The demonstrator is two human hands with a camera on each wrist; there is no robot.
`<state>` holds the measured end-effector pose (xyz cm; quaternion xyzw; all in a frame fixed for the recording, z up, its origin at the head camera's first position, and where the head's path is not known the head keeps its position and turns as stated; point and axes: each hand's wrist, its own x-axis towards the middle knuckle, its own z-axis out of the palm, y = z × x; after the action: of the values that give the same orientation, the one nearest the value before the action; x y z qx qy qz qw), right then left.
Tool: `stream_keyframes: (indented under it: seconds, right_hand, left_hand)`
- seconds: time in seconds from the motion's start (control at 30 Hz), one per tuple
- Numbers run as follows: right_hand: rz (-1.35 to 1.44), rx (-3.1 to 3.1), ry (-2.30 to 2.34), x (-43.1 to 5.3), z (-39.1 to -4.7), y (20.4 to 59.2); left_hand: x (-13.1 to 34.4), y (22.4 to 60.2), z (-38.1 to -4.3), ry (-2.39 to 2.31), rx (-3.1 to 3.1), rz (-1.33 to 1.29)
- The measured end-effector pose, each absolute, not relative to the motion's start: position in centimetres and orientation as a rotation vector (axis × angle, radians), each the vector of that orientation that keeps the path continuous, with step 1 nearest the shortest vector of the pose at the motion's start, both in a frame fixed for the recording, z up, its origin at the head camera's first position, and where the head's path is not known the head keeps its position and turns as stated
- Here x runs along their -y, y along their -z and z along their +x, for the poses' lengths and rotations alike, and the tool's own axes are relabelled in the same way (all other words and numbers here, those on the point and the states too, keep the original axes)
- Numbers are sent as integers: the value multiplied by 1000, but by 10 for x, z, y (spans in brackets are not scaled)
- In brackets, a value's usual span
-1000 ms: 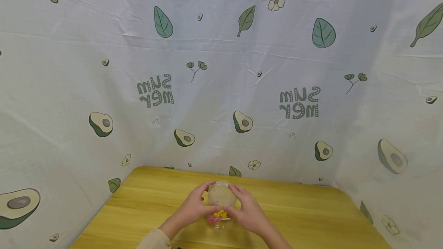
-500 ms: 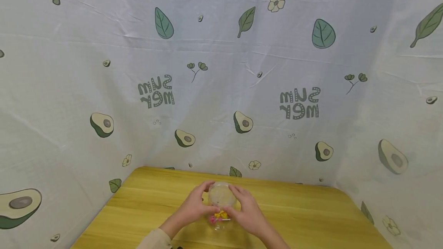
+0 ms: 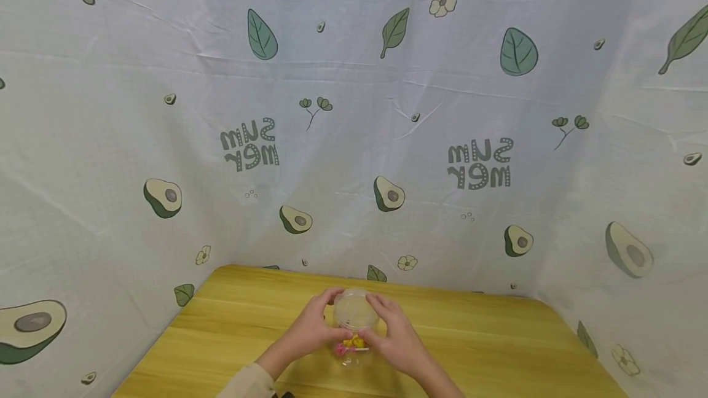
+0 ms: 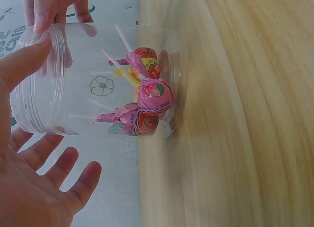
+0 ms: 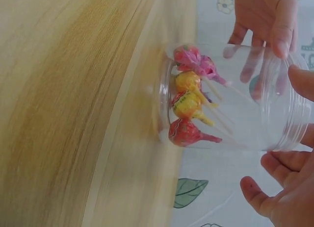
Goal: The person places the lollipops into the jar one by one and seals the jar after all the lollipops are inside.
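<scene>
A clear plastic jar [image 4: 78,112] stands upright on the table, topped by a see-through ridged lid [image 3: 356,309]. Several wrapped lollipops lie at its bottom: a pink one [image 4: 155,95] shows in the left wrist view, a yellow one [image 5: 186,105] in the right wrist view. My left hand [image 3: 310,329] grips the lid from the left, thumb on the near side and fingers around the far side. From the right, my right hand [image 3: 398,338] holds the same lid in mirror fashion, its thumb close to the left thumb. Lower fingers of both hands spread beside the jar wall.
The yellow wood-grain table [image 3: 487,349] extends around the jar. Behind and on both sides hangs a white curtain [image 3: 343,158] printed with avocados, leaves and flowers. A small dark object [image 3: 287,395] shows at the bottom edge of the head view, by the left sleeve.
</scene>
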<state>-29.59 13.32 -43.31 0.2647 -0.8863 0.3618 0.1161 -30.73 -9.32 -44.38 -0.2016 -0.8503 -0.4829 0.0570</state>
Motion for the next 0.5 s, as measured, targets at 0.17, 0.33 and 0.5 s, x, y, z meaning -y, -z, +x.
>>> stream_keyframes:
  seconds: [0.17, 0.33, 0.5]
  right_hand:
    - [776, 2594, -1109, -135, -297, 431]
    - [769, 2581, -1254, -138, -300, 431]
    - [781, 2577, -1293, -138, -300, 431]
  left_hand:
    - [93, 442, -308, 1442, 2583, -616]
    - [94, 442, -307, 1445, 2587, -634]
    - [94, 444, -305, 1494, 2578, -649]
